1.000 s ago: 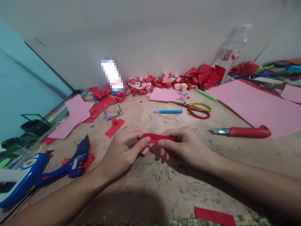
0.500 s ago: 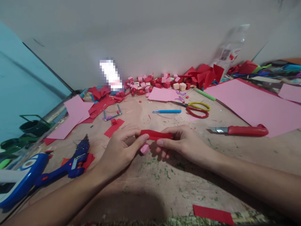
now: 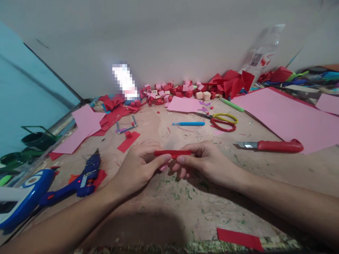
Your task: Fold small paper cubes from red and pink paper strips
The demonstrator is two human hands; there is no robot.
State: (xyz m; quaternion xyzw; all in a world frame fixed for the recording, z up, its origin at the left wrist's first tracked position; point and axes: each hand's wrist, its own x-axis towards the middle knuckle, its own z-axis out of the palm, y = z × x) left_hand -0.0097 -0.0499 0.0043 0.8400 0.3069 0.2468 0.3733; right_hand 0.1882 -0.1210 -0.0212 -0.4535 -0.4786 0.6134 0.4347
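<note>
Between both hands I hold a narrow red paper strip [image 3: 173, 153], level above the middle of the table. My left hand [image 3: 144, 160] pinches its left part, thumb in front and fingers behind. On the right part, my right hand [image 3: 202, 157] is closed with its thumb along the lower edge and its other fingers curled beneath. A small pink paper piece [image 3: 163, 168] shows just under my left thumb, mostly hidden; whether it is held or lies on the table I cannot tell. Beyond the hands lies a blue pen-like tool [image 3: 188, 124].
Scissors [image 3: 225, 121] and a red-handled knife [image 3: 280, 145] with bare blade lie to the right. A blue glue gun [image 3: 88, 178] with a red light stands left. Small red and pink paper cubes [image 3: 161, 93] line the wall. A red strip [image 3: 239, 240] lies at the front edge.
The red paper has gone from a wider, open band to a narrower strip between my fingers. My left thumb has shifted slightly right, and the pink piece is more covered.
</note>
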